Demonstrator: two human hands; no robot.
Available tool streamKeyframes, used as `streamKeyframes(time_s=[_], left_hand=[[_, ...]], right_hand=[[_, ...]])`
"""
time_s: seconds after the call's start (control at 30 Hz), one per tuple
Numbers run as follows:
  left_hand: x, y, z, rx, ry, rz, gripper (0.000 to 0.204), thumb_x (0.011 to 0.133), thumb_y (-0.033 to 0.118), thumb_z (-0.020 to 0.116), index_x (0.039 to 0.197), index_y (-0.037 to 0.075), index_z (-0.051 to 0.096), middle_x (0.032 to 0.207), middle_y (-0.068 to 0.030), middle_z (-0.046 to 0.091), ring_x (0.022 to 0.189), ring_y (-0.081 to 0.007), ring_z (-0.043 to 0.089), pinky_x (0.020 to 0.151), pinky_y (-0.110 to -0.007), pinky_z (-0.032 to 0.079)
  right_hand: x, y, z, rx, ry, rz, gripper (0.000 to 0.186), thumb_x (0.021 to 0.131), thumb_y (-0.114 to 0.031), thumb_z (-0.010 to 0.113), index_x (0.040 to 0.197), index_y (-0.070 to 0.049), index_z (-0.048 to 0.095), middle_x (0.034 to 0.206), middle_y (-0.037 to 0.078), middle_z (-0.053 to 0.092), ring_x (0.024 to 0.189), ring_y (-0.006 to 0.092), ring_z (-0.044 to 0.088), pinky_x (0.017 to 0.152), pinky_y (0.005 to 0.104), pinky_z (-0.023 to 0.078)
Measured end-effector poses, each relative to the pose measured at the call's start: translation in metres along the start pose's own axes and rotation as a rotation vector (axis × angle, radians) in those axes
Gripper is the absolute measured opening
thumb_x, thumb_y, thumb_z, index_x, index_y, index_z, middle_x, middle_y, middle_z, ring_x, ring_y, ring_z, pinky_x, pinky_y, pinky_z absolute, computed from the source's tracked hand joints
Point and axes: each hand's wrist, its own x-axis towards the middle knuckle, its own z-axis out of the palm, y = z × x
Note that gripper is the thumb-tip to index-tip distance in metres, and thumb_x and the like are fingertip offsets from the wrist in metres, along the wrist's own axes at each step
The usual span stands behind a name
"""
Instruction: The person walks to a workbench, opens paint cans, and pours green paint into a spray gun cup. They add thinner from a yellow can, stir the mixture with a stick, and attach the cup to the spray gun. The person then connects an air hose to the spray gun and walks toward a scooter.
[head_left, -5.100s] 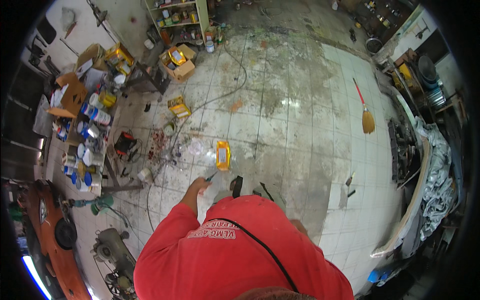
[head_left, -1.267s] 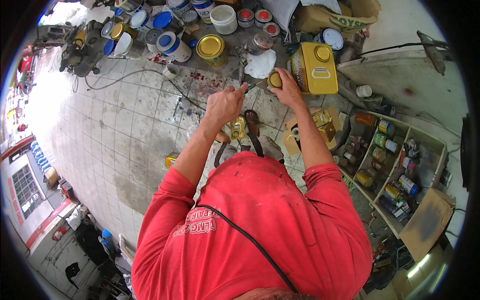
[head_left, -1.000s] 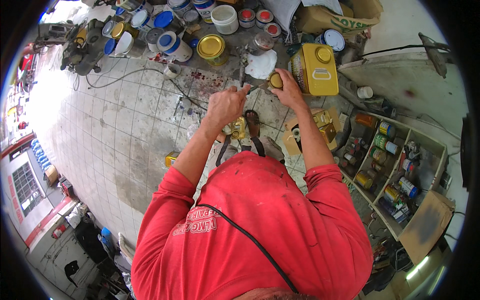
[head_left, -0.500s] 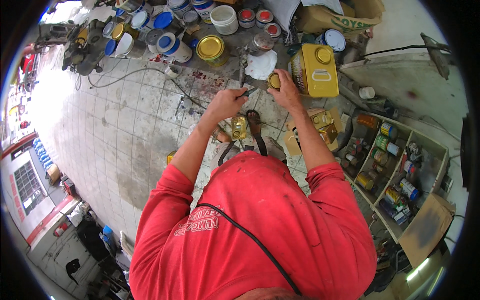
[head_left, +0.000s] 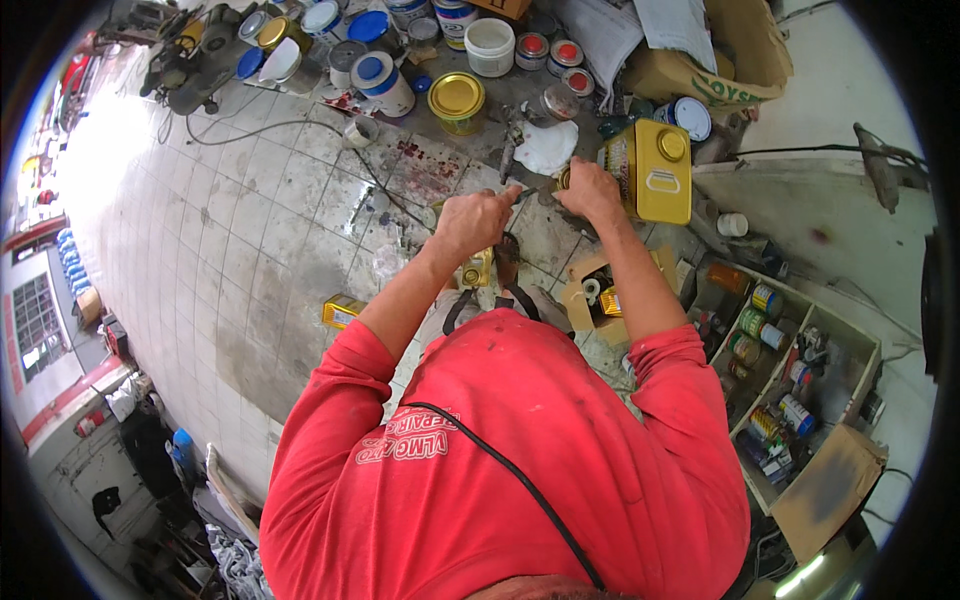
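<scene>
My left hand [head_left: 474,221] is closed around a small dark tool [head_left: 523,195] with a flat, blade-like end; its exact kind is hard to make out. Facing it, my right hand [head_left: 591,189] grips a small gold can [head_left: 563,180], mostly hidden behind the fingers. The tool's end points toward the can; whether they touch I cannot tell. Just right of my right hand stands a big yellow rectangular tin [head_left: 664,183] with a round cap. A crumpled white sheet [head_left: 546,148] lies on the floor beyond my hands.
Paint cans, among them a gold-lidded one [head_left: 456,98] and a white tub [head_left: 490,48], crowd the far side. By my feet are a small gold tin [head_left: 476,268] and an open cardboard box [head_left: 578,306]. A wooden shelf [head_left: 808,330] of bottles and cans stands at right.
My left hand has moved right and slightly nearer with the tool. My right hand has turned, so less of the can shows. The view has shifted, placing the background cans farther right.
</scene>
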Motion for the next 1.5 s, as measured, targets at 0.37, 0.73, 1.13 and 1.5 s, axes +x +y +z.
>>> streamKeyframes(time_s=[0.37,0.73,1.13,1.5], left_hand=[[-0.006,-0.032,0.047,-0.541,-0.030,-0.142,0.043,0.097,0.025,0.066,0.138,0.011,0.062,0.097,-0.0274,0.070,0.095,-0.0457,0.068,0.081,-0.044,0.055],[-0.011,-0.031,0.072,-0.561,0.089,-0.009,0.044,0.100,0.025,0.064,0.142,0.014,0.058,0.087,-0.0241,0.071,0.071,-0.0355,0.073,0.073,-0.046,0.055],[-0.078,-0.059,0.043,-0.617,0.261,-0.315,0.044,0.100,0.028,0.065,0.141,0.011,0.061,0.095,-0.0171,0.072,0.082,-0.0204,0.067,0.079,-0.034,0.053],[-0.067,-0.109,-0.051,-0.151,0.395,-0.425,0.043,0.099,0.030,0.061,0.138,0.011,0.062,0.106,-0.0214,0.072,0.095,-0.0412,0.070,0.080,-0.048,0.053]], right_hand=[[0.026,-0.006,-0.012,-0.002,-0.043,-0.028,0.040,0.069,-0.016,0.074,0.104,0.003,0.075,0.111,0.028,0.071,0.106,0.0420,0.070,0.092,0.0461,0.058],[0.055,0.029,-0.034,0.387,-0.249,0.136,0.040,0.079,-0.007,0.058,0.116,-0.003,0.073,0.085,0.015,0.067,0.067,0.0296,0.064,0.060,0.0449,0.055],[0.080,0.010,-0.028,-0.058,0.191,-0.060,0.028,0.089,-0.007,0.057,0.108,0.003,0.075,0.114,0.029,0.070,0.111,0.0419,0.069,0.094,0.0494,0.056],[0.051,-0.102,-0.059,0.033,0.113,-0.314,0.053,0.084,-0.038,0.080,0.125,-0.007,0.067,0.133,0.022,0.064,0.120,0.0368,0.063,0.099,0.0483,0.052]])
